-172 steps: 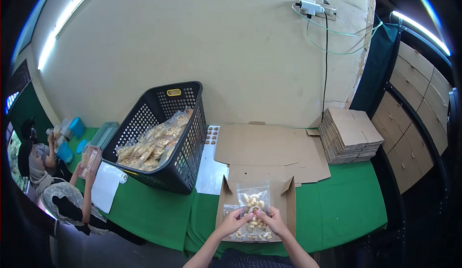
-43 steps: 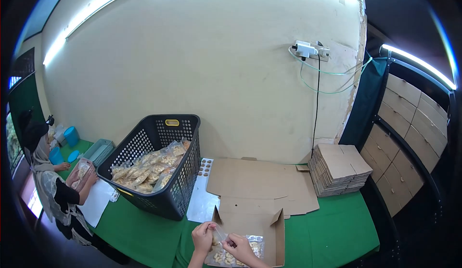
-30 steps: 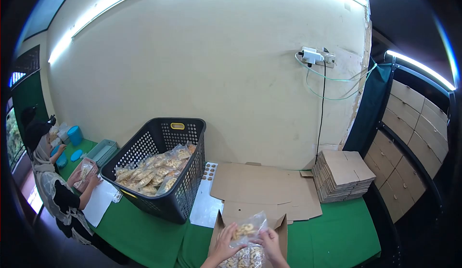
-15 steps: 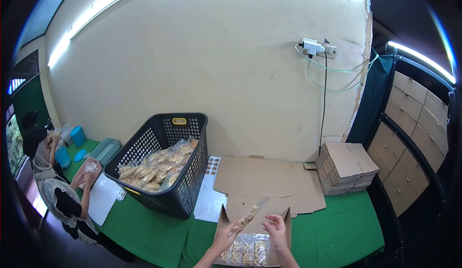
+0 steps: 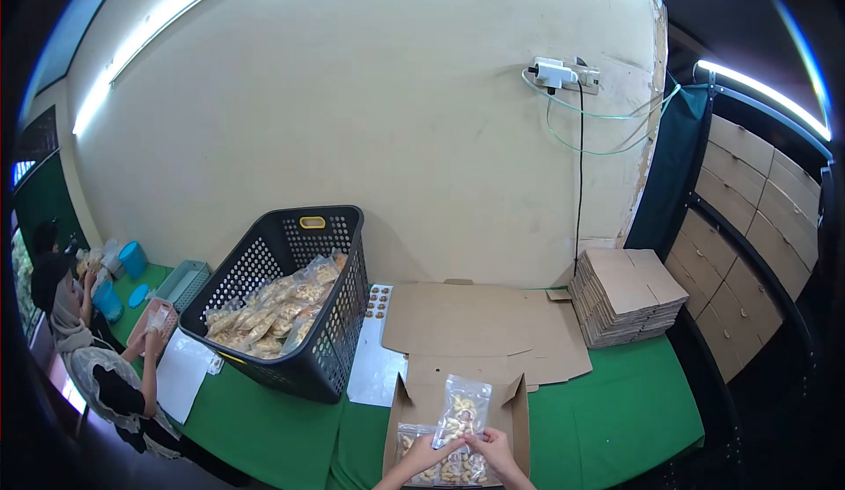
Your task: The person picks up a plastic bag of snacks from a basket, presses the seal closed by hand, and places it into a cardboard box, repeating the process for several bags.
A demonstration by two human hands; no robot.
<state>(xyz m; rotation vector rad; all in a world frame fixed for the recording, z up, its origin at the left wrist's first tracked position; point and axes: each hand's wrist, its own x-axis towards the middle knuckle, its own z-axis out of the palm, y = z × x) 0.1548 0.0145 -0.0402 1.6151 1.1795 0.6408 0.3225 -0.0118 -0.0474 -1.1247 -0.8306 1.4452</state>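
A clear plastic bag of pale, curved snack pieces (image 5: 463, 409) is held up, its face toward me, over an open cardboard box (image 5: 520, 415). My left hand (image 5: 428, 455) grips the lower left corner of the bag, and my right hand (image 5: 495, 451) pinches its lower right corner. Beneath them, similar filled bags (image 5: 410, 435) lie in a row in the front of the box, partly hidden by my hands and the held bag.
Left of the box stands a large black basket (image 5: 352, 349) of filled bags. Flat cardboard (image 5: 458, 323) lies behind, near a white sheet with round stickers (image 5: 374, 371). Folded cartons (image 5: 629, 288) are stacked right. Another person (image 5: 97, 367) works far left on the green table (image 5: 255, 428).
The bag has turned from edge-on in my left hand to facing me and come lower. My right hand has come in and taken its other corner. The view has shifted slightly.
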